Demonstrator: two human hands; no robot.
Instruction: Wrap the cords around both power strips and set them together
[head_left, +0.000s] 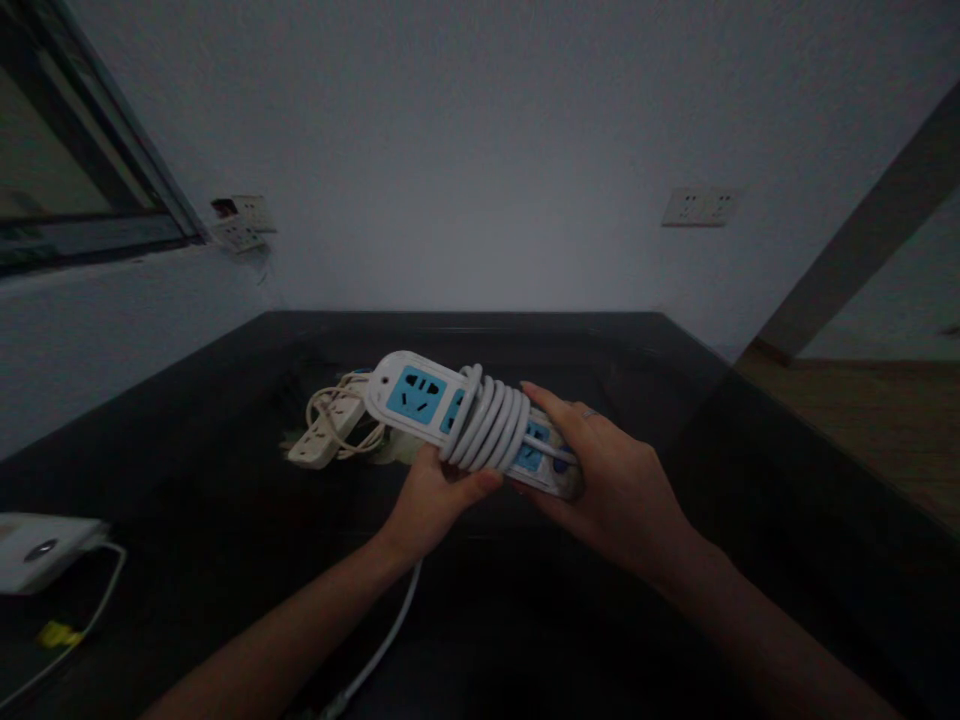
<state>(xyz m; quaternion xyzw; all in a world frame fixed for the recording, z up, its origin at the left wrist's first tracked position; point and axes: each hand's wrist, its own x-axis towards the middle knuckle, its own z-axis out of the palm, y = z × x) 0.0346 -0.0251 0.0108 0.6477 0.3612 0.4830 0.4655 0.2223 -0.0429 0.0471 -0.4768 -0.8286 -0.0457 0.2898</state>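
I hold a white power strip (411,393) with blue socket faces above a dark table (187,440). Its white cable (487,422) is wound in several turns round the strip's middle. My left hand (435,500) grips the strip from below, thumb pressed near the coils. My right hand (607,470) closes round the strip's right end, with a ring on one finger. A loose length of the cable (382,640) hangs down between my forearms.
A beige power strip (324,437) with a tangled cord lies on the table behind the held one. A white device (41,548) with a cable sits at the left edge. Wall sockets (699,207) are on the far wall, others (244,225) at the left corner.
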